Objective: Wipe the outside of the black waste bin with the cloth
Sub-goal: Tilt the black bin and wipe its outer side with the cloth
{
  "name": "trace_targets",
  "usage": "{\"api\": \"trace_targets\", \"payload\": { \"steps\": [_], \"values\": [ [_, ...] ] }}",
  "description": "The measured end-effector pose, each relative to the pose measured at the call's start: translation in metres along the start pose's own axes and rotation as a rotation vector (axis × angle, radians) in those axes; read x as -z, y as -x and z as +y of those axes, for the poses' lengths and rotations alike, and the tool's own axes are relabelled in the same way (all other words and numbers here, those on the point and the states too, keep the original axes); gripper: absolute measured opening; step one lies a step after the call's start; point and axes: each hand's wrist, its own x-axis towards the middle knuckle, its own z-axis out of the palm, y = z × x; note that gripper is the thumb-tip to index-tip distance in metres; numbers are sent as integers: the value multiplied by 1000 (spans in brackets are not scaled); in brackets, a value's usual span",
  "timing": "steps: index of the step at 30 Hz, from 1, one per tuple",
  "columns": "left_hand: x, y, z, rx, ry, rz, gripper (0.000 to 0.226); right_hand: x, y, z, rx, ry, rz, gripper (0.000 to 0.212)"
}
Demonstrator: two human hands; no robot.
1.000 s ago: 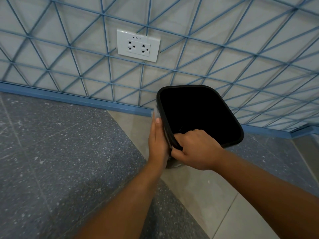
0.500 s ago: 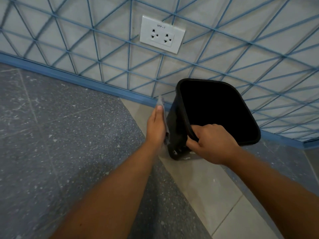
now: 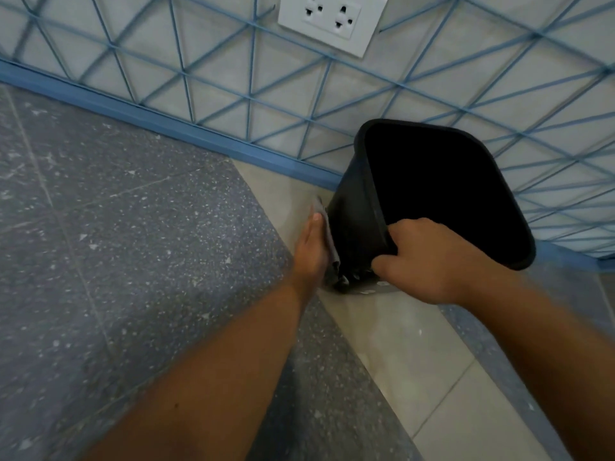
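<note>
The black waste bin [image 3: 352,207] stands tilted on the pale floor strip [image 3: 382,331] by the far wall [image 3: 199,91], mouth toward you. Your right hand [image 3: 429,261] curls over its near rim. Your left hand [image 3: 311,249], fingers straight, presses the grey cloth [image 3: 329,237] flat against the bin's left side.

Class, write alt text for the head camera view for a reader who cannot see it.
A person's left hand presses a grey cloth flat against the outside of a tilted black bin, while the right hand grips its rim. Behind stands a wall with blue lattice and a white socket.
</note>
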Motion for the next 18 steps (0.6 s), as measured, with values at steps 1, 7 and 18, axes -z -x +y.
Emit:
{"api": "trace_targets", "payload": {
  "steps": [1, 7, 18],
  "values": [
    [-4, -4, -2, 6, 23, -18, 54, -2, -1, -2, -36, -59, -46, 29],
    [-11, -15, -9, -4, 85, -64, 58, -18, 4, -5, 10, -33, 164, 31],
    [19, -2, -36, 0, 86, -6, 62, 0, 9, 29, -29, -30, -116, 11]
  ]
}}
